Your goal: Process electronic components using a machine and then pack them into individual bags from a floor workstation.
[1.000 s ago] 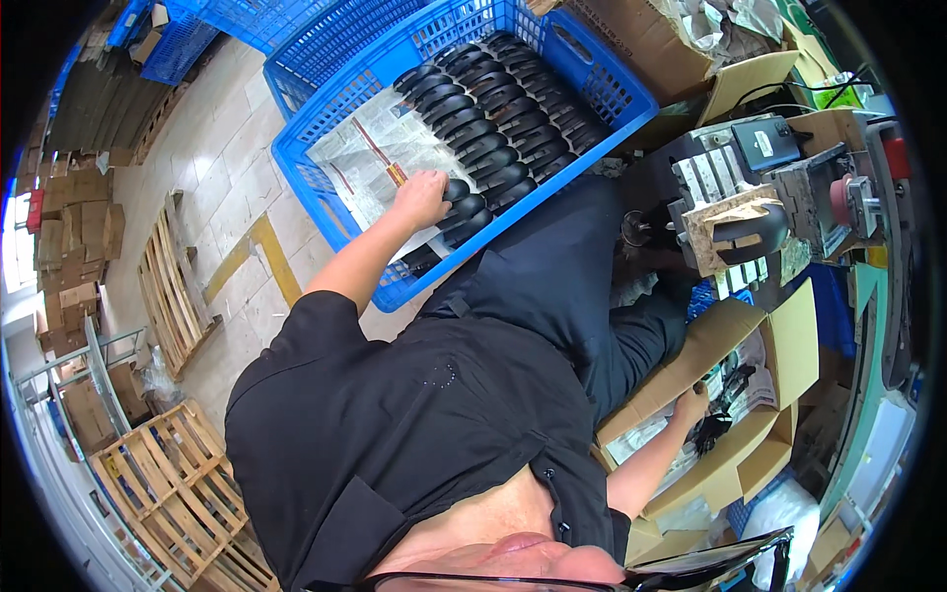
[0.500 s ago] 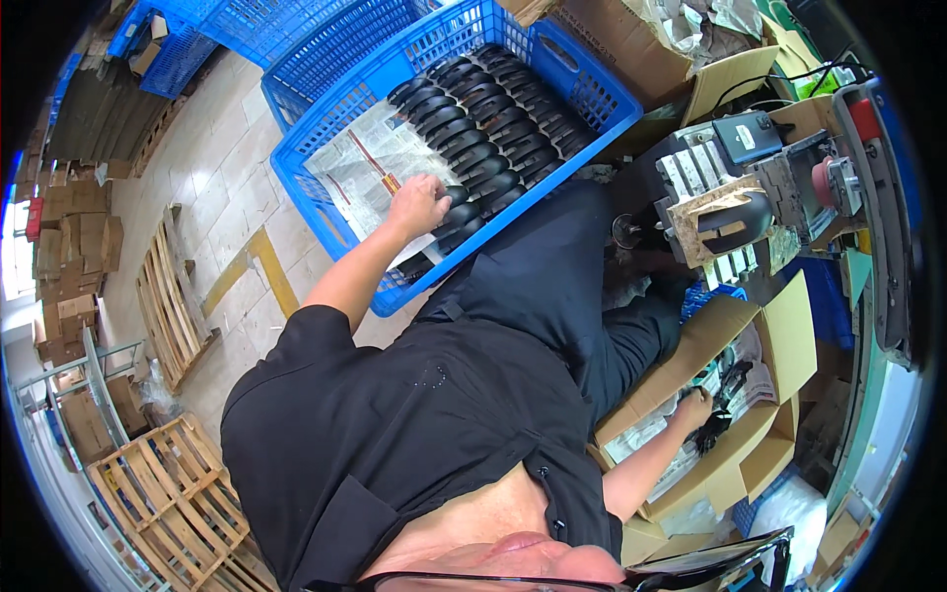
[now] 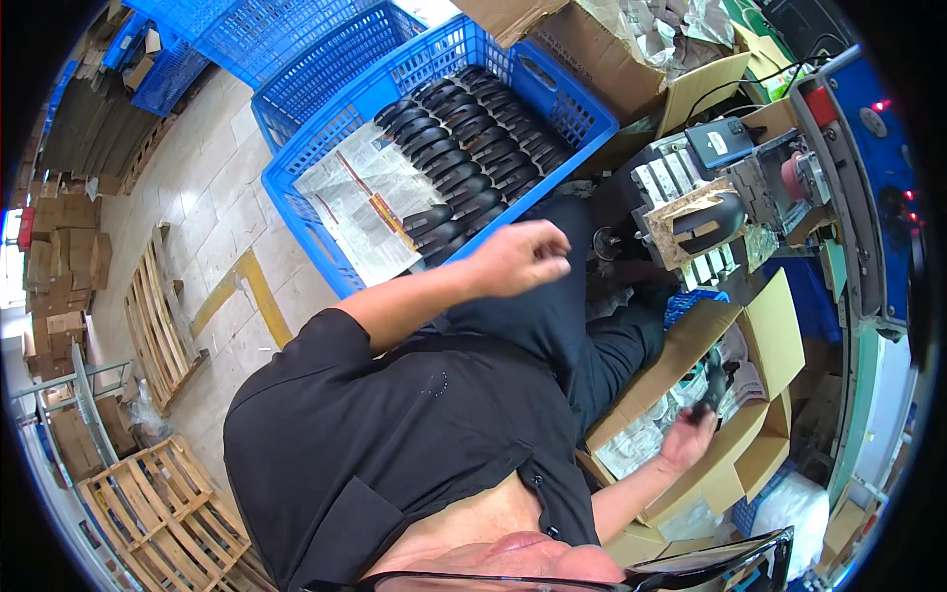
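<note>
My left hand point(image 3: 523, 259) hovers over my thigh, close to the near side of a blue plastic crate point(image 3: 314, 229). Its fingers are loosely curled, thumb apart, and nothing shows between them. Inside the crate, rows of black curved parts point(image 3: 464, 187) lie beside a sheet of newspaper point(image 3: 360, 202). My right hand point(image 3: 688, 441) is over an open cardboard box point(image 3: 666, 360) on the right, closed on a dark curved part point(image 3: 714, 390). Its fingers partly cover that part. More paper lies in the box.
A machine fixture point(image 3: 681, 232) carrying a black rounded piece point(image 3: 720, 219) stands at the right, beyond the cardboard box. Another carton point(image 3: 592, 59) with crumpled paper sits behind it. Wooden pallets point(image 3: 163, 503) lie on the floor at left. Empty-looking blue crates point(image 3: 326, 74) stand farther back.
My left hand has left the black parts in the crate and moved right, over my thigh. The right hand has lifted a dark part within the box.
</note>
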### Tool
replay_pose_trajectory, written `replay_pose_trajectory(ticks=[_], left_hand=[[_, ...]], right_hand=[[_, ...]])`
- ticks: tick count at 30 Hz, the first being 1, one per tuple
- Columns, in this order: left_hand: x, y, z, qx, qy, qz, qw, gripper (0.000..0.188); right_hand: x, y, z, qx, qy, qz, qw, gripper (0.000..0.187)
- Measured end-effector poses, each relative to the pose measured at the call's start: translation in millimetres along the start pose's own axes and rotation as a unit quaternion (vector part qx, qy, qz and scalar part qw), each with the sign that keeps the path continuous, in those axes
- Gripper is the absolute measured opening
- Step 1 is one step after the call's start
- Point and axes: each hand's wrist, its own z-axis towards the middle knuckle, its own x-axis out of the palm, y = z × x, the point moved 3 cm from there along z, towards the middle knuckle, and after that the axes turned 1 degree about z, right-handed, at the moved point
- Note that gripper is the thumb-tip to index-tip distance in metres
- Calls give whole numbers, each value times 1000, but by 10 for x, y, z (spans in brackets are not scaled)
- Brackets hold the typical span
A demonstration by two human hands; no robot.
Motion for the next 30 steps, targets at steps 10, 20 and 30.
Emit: replay_pose_trajectory(ticks=[10,20,30], left_hand=[[656,-337,-51,-117,202,-239,942,33],[642,-328,-61,-98,245,-173,949,36],[510,-1092,813,271,-17,131,953,35]], right_hand=[[2139,-1097,-935,218,232,-37,947,25],[2413,-863,-954,-46,312,-439,842,23],[2214,-546,-801,37,134,-283,949,34]])
